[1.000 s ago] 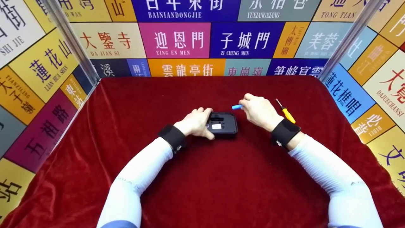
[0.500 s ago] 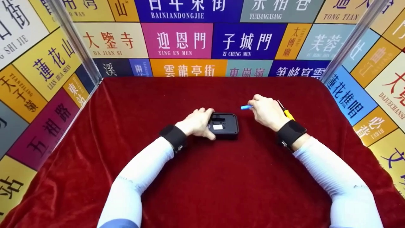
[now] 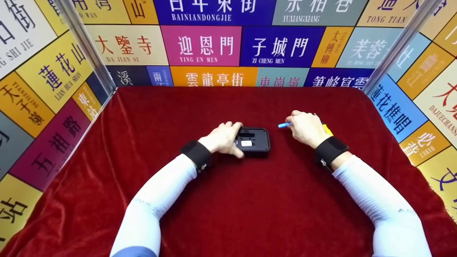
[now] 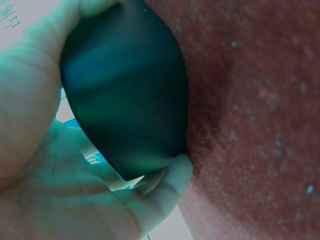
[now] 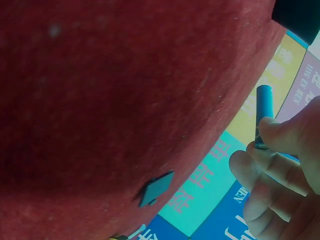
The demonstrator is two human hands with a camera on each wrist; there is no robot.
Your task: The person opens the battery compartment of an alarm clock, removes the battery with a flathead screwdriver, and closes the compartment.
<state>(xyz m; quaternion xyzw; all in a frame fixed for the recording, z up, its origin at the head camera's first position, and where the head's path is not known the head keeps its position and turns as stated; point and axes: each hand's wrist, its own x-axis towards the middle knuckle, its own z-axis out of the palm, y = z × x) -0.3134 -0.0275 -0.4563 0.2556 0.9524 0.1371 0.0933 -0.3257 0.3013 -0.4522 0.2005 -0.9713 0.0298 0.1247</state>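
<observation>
My left hand [image 3: 223,138] grips the left end of a black rectangular device [image 3: 262,140] with rounded corners, thumb and fingers at opposite edges. The device lies on the cloth and shows a dark slot and a white label. In the left wrist view, its smooth dark side [image 4: 130,95] spans between thumb and fingers. To its right, my right hand [image 3: 307,127] pinches a blue cylindrical battery [image 3: 284,125] above the cloth. The right wrist view shows this battery [image 5: 264,112] between thumb and fingertips. Partly hidden behind the right hand lies a screwdriver [image 3: 327,130] with a yellow handle.
A small flat dark cover [image 5: 156,189] lies on the cloth in the right wrist view; the right hand hides it in the head view. Red velvet cloth [image 3: 214,207] covers the table. Panels with printed signs [image 3: 200,46] stand around the back and sides.
My right hand has moved right, away from the device, with the battery, and then slightly down. It now covers most of the screwdriver. The left hand keeps its grip on the device.
</observation>
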